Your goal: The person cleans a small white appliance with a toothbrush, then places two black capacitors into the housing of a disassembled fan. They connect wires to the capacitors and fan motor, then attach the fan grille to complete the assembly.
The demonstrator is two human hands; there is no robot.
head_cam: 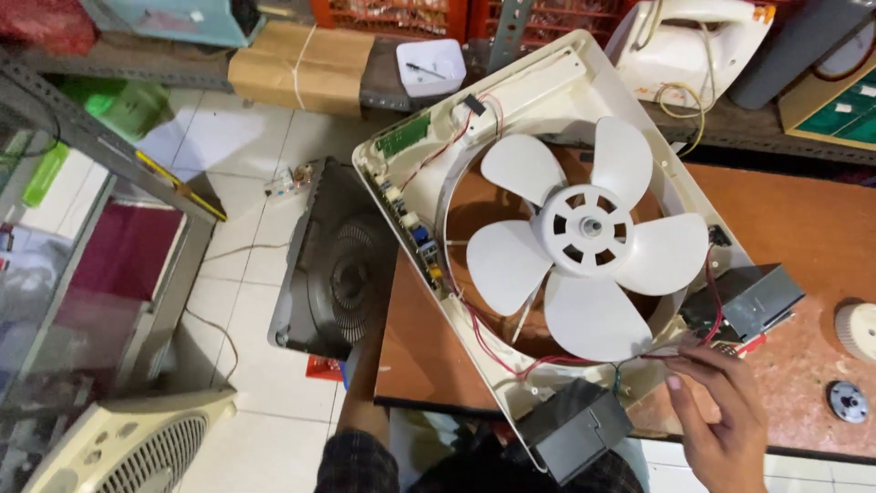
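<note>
Opened up and partly stripped: square cream fan housing [557, 91] lying tilted on the brown table [803, 228], one corner hanging over the near edge. Front grille already off, apparently the dark grille [333, 265] propped on the tiled floor beside the table, though which fan it belongs to cannot be told. White five-blade propeller [579, 239] still on its hub, not removed. Circuit boards and small parts exposed along the housing's left rim, red wires [497, 351] trailing loose around the ring.

Right hand [721, 420] at the lower right corner of the housing, fingers [707, 365] curled and pinching at the thin wires there, close to a small red part; grip on the wires looks light. Left hand [365, 342] reaching down along the table's left edge toward the dark grille, forearm mostly seen, fingers hidden, so open or closed cannot be told.

Two grey box-shaped pieces [570, 429] hanging at the near corners. A white round cap [858, 329] and a small metal disc [847, 402] set aside on the table at right. Judged as mid-disassembly or mid-repair: covers off, wiring in hand, blade and motor still to come.
</note>
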